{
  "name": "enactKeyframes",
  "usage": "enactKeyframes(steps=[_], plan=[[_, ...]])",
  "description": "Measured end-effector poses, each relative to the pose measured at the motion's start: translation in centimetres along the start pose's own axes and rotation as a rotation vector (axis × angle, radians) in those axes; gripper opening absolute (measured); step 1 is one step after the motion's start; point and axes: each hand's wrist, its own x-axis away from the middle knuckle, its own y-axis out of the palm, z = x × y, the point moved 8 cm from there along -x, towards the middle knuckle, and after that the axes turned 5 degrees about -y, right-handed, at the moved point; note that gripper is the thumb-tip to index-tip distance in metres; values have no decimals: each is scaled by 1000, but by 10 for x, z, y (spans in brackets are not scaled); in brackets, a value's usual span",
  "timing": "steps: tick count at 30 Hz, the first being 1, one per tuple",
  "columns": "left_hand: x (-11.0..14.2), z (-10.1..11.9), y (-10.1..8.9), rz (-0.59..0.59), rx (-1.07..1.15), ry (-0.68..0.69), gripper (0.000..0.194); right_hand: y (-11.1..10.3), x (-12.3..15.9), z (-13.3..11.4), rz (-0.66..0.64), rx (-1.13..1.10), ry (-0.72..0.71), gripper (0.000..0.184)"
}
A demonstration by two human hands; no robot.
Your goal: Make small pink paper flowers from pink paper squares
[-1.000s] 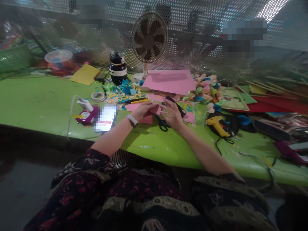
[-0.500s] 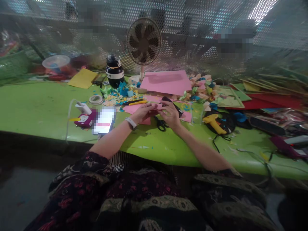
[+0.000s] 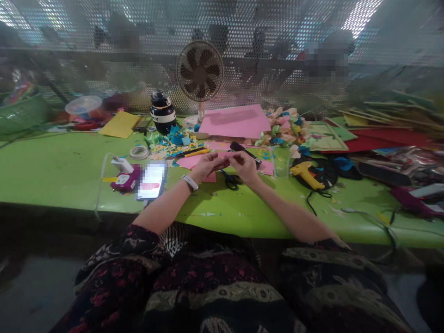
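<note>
My left hand, with a white band on its wrist, and my right hand meet above the middle of the table. Both are closed, fingertips pinching a small piece of pink paper that the fingers mostly cover. Below them on the green tabletop lie dark-handled scissors, partly hidden by my right hand. Behind my right hand is a long black object whose kind I cannot make out. Cut pink paper lies beside my left hand, along with a yellow-and-black cutter.
Left stand a lit phone, a purple box with a charger and a tape roll. Behind are a black jar, a fan, a pink sheet and paper scraps. A yellow glue gun with a cord lies right.
The view has tilted up slightly. My fingertips have drawn closer together around the pink paper, and my right fingers are more bent over it.
</note>
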Motion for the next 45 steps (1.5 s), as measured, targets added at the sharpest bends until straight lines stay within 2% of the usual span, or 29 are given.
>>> enactKeyframes(steps=[11, 18, 24, 31, 35, 37, 41, 45], plan=[[-2, -1, 4, -70, -101, -6, 43, -3, 0, 2, 8, 8, -17, 37], [-4, -5, 0, -50, -92, -3, 41, -3, -1, 1, 9, -16, -17, 40], [-4, -5, 2, -33, -78, -9, 43, -4, -1, 9, 40, -111, 56, 50], [-2, -4, 6, -63, -115, 21, 48, -10, -4, 5, 54, -81, 61, 44], [-3, -4, 9, -83, -176, 45, 54, -9, -5, 1, -16, -52, 78, 47], [-2, -4, 9, -73, -200, 43, 56, -7, -4, -1, -41, -20, 76, 48], [0, 0, 9, -37, -219, 59, 60, -9, -3, -8, 16, 36, 27, 46], [1, 7, 1, 72, -227, 104, 54, -12, -3, -12, 69, 66, 30, 47]])
